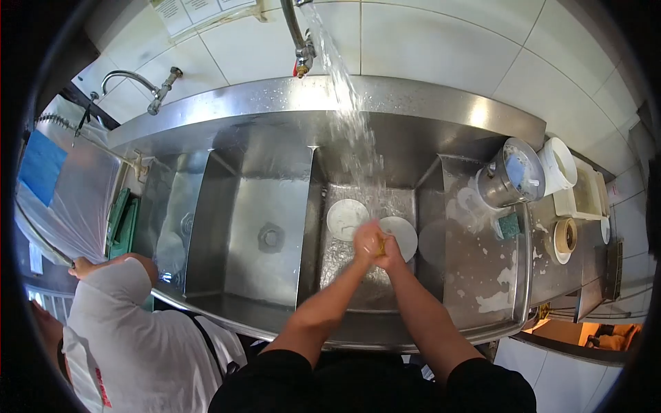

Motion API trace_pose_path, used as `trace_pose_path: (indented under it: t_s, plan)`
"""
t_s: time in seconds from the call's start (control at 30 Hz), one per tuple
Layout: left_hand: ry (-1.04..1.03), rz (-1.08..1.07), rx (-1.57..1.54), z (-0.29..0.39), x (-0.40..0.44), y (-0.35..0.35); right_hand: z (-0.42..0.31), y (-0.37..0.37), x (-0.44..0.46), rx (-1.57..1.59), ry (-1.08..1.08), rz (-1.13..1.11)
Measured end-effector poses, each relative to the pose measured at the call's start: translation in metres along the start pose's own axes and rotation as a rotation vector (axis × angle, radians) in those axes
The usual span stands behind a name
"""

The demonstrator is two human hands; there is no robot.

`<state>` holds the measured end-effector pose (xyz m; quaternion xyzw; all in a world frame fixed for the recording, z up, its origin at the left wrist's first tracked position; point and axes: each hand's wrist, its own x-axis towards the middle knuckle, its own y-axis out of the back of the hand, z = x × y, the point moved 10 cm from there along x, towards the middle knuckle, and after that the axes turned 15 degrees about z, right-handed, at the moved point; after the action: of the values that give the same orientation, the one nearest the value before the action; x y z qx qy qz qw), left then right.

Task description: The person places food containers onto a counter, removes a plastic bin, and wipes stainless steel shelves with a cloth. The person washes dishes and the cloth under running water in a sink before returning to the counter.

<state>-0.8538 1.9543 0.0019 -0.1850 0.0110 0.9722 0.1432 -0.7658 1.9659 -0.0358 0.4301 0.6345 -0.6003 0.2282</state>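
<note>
My left hand (368,239) and my right hand (391,252) are pressed together over the sink basin (330,272), under the stream of running water (354,138). The fingers of both are closed. A small yellowish bit shows between them, too hidden to name. Beneath and beside my hands, two round white plates (346,219) lie on the wet basin floor; the right-hand plate (401,237) is partly covered by my hands. The water falls from a tap (304,51) on the tiled wall.
To the right, a steel pot (509,175), a white bucket (556,165), a green scouring pad (509,226) and a brown bowl (565,236) stand on the soapy drainboard (475,268). A co-worker in a white shirt (141,330) stands close on my left, holding a hose (41,237).
</note>
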Motion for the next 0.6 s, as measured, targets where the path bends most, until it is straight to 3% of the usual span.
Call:
trace_pose_path:
  t_s: [0.03,0.17,0.2,0.23,0.27,0.33,0.37,0.4,0.43,0.47,0.5,0.53,0.57,0.6]
  plan:
    - [-0.194,-0.006,0.129,0.021,-0.003,-0.004,-0.018,0.024,0.037,0.11,0.245,-0.535]
    - [-0.952,-0.01,0.64,0.072,-0.034,-0.031,-0.02,-0.005,0.029,0.161,0.192,-0.707]
    - [-1.132,-0.016,0.778,0.073,-0.048,-0.035,-0.015,-0.004,0.026,0.131,0.158,-0.517]
    - [-0.825,0.042,0.663,0.042,0.001,-0.016,-0.013,-0.008,0.017,0.097,0.124,-0.334]
    - [-0.829,0.044,0.663,0.04,0.008,-0.017,-0.011,-0.007,0.015,0.061,0.094,-0.158]
    - [0.024,0.016,0.033,0.002,0.029,-0.004,-0.021,-0.015,0.001,0.083,0.142,-0.104]
    - [-0.106,0.005,-0.053,0.029,0.002,-0.01,-0.019,-0.016,-0.011,0.072,0.08,-0.015]
    - [-0.113,0.006,-0.055,0.01,-0.011,-0.016,-0.016,-0.016,-0.018,0.056,0.016,0.073]
    - [-0.342,-0.038,0.097,-0.003,-0.03,-0.026,-0.012,0.001,0.001,0.052,0.015,0.065]
    - [-0.572,-0.081,0.249,-0.003,-0.044,-0.036,-0.023,0.014,0.028,-0.008,0.242,-0.185]
    - [-0.577,-0.078,0.246,0.005,-0.046,-0.03,-0.035,0.013,0.029,-0.067,0.469,-0.433]
    - [-0.799,-0.097,0.375,0.03,-0.06,-0.028,-0.035,-0.001,0.017,-0.069,0.474,-0.437]
    - [-1.021,-0.117,0.503,0.051,-0.072,-0.028,-0.019,0.006,0.024,0.109,0.243,-0.22]
    - [-1.022,-0.12,0.499,0.048,-0.052,-0.024,0.001,0.017,0.026,0.283,0.005,0.002]
